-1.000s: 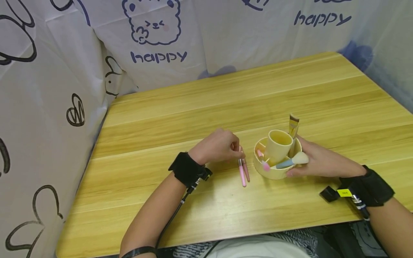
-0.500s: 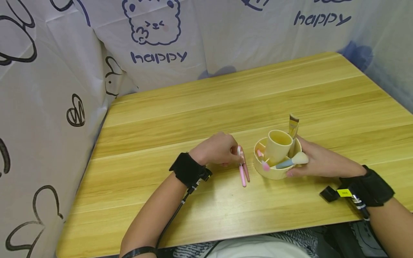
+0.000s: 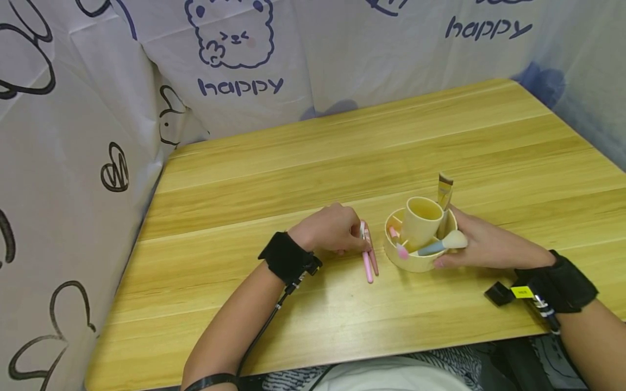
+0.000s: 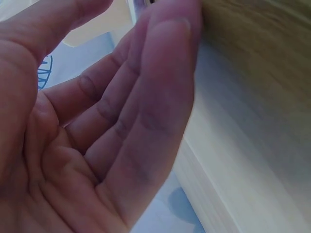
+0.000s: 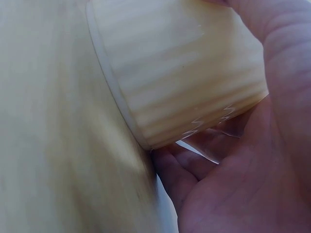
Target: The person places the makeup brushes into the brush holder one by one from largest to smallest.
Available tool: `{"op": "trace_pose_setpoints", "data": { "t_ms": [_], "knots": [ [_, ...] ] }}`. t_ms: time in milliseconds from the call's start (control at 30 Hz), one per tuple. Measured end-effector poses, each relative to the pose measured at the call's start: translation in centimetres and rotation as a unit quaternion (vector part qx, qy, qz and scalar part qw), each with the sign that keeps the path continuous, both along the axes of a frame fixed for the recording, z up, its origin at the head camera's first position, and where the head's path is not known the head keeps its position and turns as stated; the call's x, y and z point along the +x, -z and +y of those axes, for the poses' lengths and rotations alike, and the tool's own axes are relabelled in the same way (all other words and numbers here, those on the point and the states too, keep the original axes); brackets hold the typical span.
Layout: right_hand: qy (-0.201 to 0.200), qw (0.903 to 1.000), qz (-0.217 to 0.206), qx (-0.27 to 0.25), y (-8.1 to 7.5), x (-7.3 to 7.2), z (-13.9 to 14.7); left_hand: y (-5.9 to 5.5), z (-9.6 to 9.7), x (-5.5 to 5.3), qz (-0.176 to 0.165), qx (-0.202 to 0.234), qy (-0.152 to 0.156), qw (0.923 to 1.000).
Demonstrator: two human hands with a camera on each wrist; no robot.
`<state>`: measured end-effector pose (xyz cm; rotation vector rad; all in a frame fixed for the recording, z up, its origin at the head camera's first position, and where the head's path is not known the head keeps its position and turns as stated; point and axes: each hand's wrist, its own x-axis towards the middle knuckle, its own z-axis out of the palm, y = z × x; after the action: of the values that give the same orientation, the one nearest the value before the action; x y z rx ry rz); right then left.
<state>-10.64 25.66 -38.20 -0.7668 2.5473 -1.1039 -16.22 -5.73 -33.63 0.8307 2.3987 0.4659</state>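
My left hand (image 3: 332, 228) is at a pink makeup brush (image 3: 368, 266) lying on the table, its thumb and fingertips pinching the upper part. In the left wrist view the left hand's curled fingers (image 4: 155, 97) hide most of the contact. A second, darker pink brush (image 3: 374, 259) lies close alongside. My right hand (image 3: 494, 239) grips the side of a round cream brush holder (image 5: 180, 73), which stands upright on the table. The holder's central cup (image 3: 423, 225) rises above its outer compartments. In these are a blue-handled brush (image 3: 435, 248), a flat brush (image 3: 444, 190) and a pink-tipped tool (image 3: 402, 251).
A wood-grain table (image 3: 274, 174) spreads behind and left of both hands. White cloth (image 3: 235, 108) with drawings hangs along its back and left edges. Black straps with small cameras circle both wrists, and a cable (image 3: 264, 326) runs along the left forearm.
My left hand has lowered slightly onto the pink brush, uncovering more of its upper end. Both brushes stay about in place. The right hand and holder have not moved.
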Motion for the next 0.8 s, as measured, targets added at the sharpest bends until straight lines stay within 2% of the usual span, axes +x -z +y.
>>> {"op": "trace_pose_setpoints", "data": {
  "t_ms": [267,500,800],
  "knots": [
    [0.001,1.0,0.003,0.002,0.06,0.05,0.04,0.0,0.18,0.1,-0.002,-0.004,-0.001,1.0],
    [0.002,1.0,0.004,0.002,-0.14,0.12,-0.01,0.15,0.49,0.11,0.009,0.0,0.0,1.0],
    [0.003,1.0,-0.003,-0.003,-0.32,0.19,-0.16,0.04,0.33,-0.01,-0.007,-0.015,-0.03,0.9994]
  ]
}}
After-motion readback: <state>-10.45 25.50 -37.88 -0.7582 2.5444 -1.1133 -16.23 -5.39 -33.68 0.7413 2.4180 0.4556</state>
